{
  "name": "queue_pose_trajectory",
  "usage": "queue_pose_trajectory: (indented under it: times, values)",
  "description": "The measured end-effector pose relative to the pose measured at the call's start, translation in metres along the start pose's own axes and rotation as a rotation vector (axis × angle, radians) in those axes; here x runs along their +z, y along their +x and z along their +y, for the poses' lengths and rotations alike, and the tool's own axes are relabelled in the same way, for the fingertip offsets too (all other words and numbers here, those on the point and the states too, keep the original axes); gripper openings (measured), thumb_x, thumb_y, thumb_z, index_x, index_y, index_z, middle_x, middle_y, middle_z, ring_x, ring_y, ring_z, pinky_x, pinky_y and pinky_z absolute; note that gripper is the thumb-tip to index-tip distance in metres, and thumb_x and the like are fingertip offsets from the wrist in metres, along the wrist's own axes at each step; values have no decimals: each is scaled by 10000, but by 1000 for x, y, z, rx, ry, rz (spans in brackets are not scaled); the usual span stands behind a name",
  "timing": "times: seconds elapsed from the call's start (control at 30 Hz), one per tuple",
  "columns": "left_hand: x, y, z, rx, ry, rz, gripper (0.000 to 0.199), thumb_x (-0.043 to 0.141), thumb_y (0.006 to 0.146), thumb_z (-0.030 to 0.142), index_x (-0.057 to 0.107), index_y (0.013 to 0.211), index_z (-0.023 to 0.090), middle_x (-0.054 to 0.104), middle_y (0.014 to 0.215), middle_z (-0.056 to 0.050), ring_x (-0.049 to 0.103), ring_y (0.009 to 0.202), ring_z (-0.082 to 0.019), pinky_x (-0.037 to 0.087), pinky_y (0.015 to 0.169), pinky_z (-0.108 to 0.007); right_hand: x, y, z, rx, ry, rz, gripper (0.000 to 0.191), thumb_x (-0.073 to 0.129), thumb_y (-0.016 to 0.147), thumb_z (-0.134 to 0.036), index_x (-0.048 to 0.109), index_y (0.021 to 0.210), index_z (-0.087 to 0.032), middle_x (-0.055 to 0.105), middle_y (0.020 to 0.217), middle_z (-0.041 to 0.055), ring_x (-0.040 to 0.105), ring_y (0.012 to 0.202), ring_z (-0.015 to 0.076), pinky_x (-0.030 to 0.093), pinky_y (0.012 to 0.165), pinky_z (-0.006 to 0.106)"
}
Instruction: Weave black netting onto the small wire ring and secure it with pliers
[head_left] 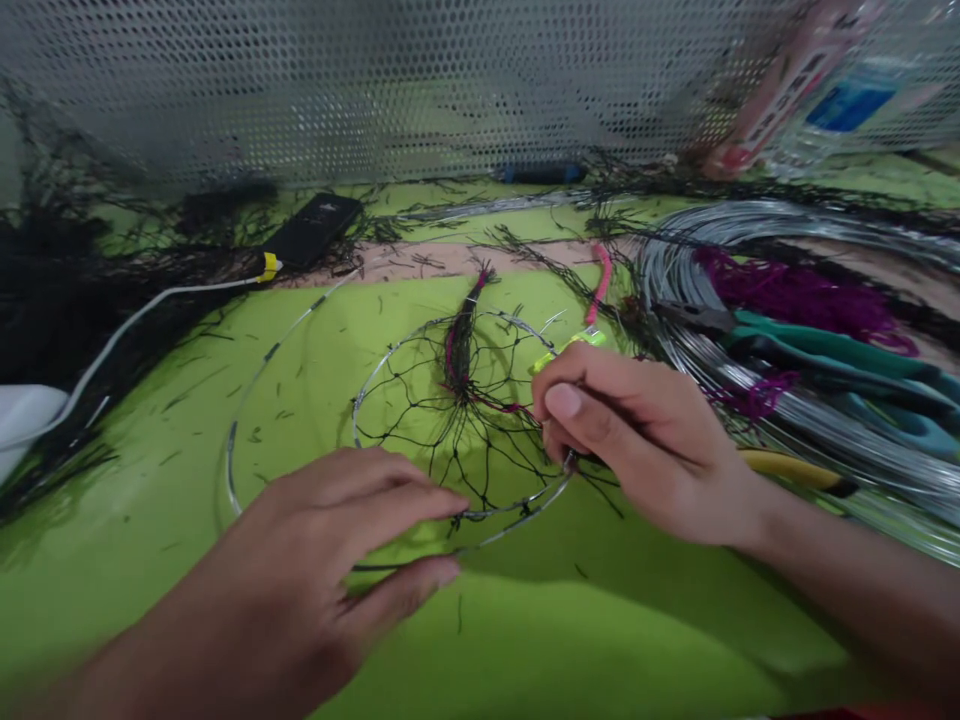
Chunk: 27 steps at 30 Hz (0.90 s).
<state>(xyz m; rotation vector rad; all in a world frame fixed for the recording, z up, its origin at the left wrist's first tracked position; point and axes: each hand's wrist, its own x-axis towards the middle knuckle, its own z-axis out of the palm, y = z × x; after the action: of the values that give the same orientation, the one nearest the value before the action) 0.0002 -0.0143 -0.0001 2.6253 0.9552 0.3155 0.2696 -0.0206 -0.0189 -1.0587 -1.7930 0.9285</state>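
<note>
Closing the right hand (645,440) into a fist, I have its thumb pressed over the curled fingers at the right edge of a round hoop of silvery wire (356,405), gripping it there. A bright yellow-green shiny object (577,348) sits just beyond the knuckles; I cannot tell whether the fist holds it too. My left hand (322,560) is parted, index fingertip touching the hoop's near edge and thumb lower down, beside a second length of wire. Inside the hoop, in front of me, spreads a black knotted net with magenta strands (463,392), gathered at its middle into a bunch that points away. The hoop lies over a light green work surface (637,640) scattered with black thread clippings. To the right I see a large coil of silvery wire (667,262), with pliers with teal handles (832,358) and a tangle of purple thread (806,295) on it. Farther back on the left is a flat black rectangular device (319,225), plugged to a white cable (157,300).
</note>
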Motion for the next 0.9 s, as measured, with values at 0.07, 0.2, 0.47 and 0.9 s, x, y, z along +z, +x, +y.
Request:
queue_pose_trajectory:
  times: [0.07, 0.2, 0.47, 0.9]
  values:
    - [-1, 2, -1, 28, -32, -6, 256, 483, 1048, 441, 700, 1141, 342, 749, 1064, 74, 691, 1046, -141, 572, 959, -273, 1, 0, -1, -16, -17, -15, 253, 455, 1081, -337, 576, 924, -180, 531, 713, -33, 494, 618, 86, 389, 550, 249]
    - [-1, 6, 2, 71, -110, -21, 367, 364, 1090, 409, 716, 1104, 306, 749, 1041, 69, 697, 967, -92, 593, 867, -183, 2, 1, -1, -45, -48, -56, 249, 445, 1080, -302, 578, 919, -168, 542, 738, -24, 515, 651, 87, 398, 569, 248]
    - [-2, 1, 4, 234, 25, -47, 352, 378, 1029, 89, 619, 1252, 216, 692, 1022, -15, 673, 945, -135, 589, 782, -222, -1, 0, 0, -28, 21, -92, 250, 470, 1077, -304, 597, 903, -177, 534, 750, -29, 480, 657, 83, 388, 585, 241]
    - [-3, 0, 8, 138, -114, -53, 389, 380, 1022, 59, 584, 1248, 301, 625, 1001, 28, 638, 843, -87, 488, 676, -184, 7, -3, -28, 142, -50, -161, 238, 523, 1052, -306, 589, 850, -199, 493, 713, -56, 441, 645, 77, 359, 568, 206]
